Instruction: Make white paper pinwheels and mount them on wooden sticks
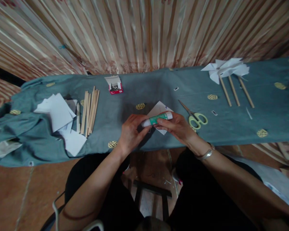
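Note:
A green and white glue stick (pixel 156 119) lies sideways between my two hands, above the table. Its left end is pinched by my left hand (pixel 133 131). My right hand (pixel 179 127) grips the other end, its thumb across the green label. Under the glue stick is a white square of paper (pixel 160 106) with lines drawn on it, partly covered by my hands. Just right of my right hand lies a pair of scissors (pixel 194 119) with light green handles, blades pointing away to the left.
Several wooden sticks (pixel 89 112) and a pile of white papers (pixel 60 112) are at the left. An opened red box (pixel 115 86) of small metal pieces stands at the back. Paper pinwheels (pixel 221 69) on sticks lie at the right. Behind the cloth-covered table (pixel 159 81) hangs a curtain (pixel 135 35).

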`<state>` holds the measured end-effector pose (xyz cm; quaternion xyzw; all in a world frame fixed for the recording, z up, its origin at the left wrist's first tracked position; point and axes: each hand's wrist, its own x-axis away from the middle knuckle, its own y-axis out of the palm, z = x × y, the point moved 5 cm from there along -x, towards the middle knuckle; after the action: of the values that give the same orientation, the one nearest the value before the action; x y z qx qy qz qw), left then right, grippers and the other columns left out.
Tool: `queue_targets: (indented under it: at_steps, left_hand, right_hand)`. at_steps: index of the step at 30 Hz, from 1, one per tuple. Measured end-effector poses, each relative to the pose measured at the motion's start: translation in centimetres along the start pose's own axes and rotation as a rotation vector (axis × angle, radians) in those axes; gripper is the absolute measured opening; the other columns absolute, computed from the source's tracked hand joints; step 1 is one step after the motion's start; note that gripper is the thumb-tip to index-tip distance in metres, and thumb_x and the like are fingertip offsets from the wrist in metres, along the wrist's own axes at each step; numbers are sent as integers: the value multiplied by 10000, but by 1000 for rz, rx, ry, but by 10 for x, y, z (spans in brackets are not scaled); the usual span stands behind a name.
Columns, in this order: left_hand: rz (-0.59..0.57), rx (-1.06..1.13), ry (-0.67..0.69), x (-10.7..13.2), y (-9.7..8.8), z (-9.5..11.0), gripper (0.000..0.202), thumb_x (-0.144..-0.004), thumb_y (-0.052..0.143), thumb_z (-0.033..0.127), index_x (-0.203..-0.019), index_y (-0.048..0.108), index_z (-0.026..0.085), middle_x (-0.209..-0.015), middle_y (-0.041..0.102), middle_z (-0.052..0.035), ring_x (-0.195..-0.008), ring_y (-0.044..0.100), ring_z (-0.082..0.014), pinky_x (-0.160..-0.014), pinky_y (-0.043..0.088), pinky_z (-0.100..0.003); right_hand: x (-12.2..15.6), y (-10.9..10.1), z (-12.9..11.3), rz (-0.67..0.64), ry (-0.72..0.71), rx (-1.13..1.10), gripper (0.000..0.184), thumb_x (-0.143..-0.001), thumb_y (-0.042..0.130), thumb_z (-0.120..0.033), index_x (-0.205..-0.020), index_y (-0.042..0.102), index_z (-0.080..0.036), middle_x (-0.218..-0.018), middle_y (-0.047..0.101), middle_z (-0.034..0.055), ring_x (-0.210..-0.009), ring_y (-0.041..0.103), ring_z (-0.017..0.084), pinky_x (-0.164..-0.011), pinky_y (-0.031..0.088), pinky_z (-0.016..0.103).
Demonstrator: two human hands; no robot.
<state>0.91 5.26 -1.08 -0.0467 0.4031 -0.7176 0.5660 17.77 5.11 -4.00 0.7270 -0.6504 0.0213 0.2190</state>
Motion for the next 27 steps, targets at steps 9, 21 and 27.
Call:
queue_targets:
  at_steps: [9, 21, 27]
  left_hand:
    - [85, -152, -242, 6, -35, -54, 224, -826, 680, 346, -999, 693, 204, -944, 731, -55, -876, 666, -233, -800, 539, -377]
    - [-204, -280, 334, 5, 35, 26, 214, -903, 623, 229, -1108, 649, 175, -1158, 708, -75, -1091, 596, -258, -908, 470, -410]
    - [-229, -329, 378, -1, 44, 24, 159, -950, 561, 240, -1026, 688, 182, -1021, 746, -54, -980, 634, -231, -823, 468, -380]
  right_hand:
    - [22, -48, -30, 148, -433, 888, 158, -885, 616, -322, -917, 702, -193, -832, 732, 46, -743, 682, 193, -709, 540, 345]
    - [44, -33, -20, -92, -752, 1336, 365, -908, 622, -309, -1236, 602, -148, -1306, 612, 167, -1225, 564, 303, -1034, 488, 507]
    - [41, -34, -23, -106, -714, 1298, 386, -910, 621, -337, -1269, 588, -200, -1289, 625, 140, -1223, 572, 300, -1028, 492, 520]
